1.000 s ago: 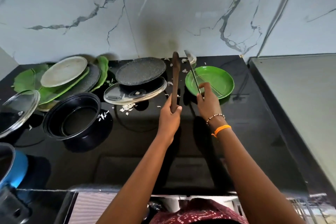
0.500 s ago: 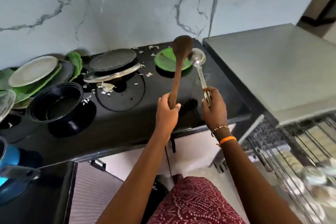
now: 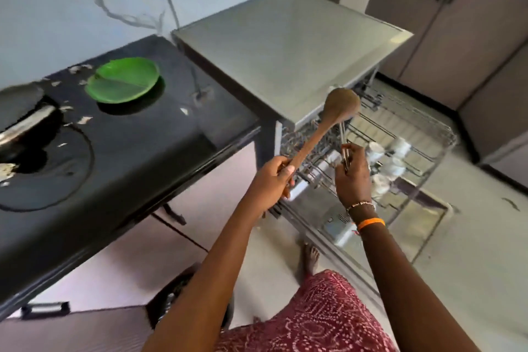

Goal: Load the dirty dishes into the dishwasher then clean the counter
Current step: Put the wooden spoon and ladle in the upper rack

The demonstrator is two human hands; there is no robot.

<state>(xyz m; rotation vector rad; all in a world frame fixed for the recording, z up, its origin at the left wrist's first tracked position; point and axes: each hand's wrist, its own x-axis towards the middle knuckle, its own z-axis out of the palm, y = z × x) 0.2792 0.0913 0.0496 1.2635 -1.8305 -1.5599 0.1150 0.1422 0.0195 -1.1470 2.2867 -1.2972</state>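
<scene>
Head view shows the job is only partly done. At the far left of the frame a dark pan (image 3: 20,103) sits on the black counter (image 3: 137,151), with white crumbs (image 3: 83,120) around it. Further right, in the upper left, a green plate (image 3: 123,83) waits there too. So dirty things are left, and the counter is not wiped yet. In the middle, the left hand (image 3: 271,180) grips a wooden spoon (image 3: 328,120), its fingers curled round the handle. Just beside it, the right hand (image 3: 353,177) pinches a thin metal spoon handle (image 3: 343,140). Both spoons are over the pulled-out wire rack (image 3: 414,134) of the dishwasher, right of centre. White cups (image 3: 395,157) already sit in the rack.
</scene>
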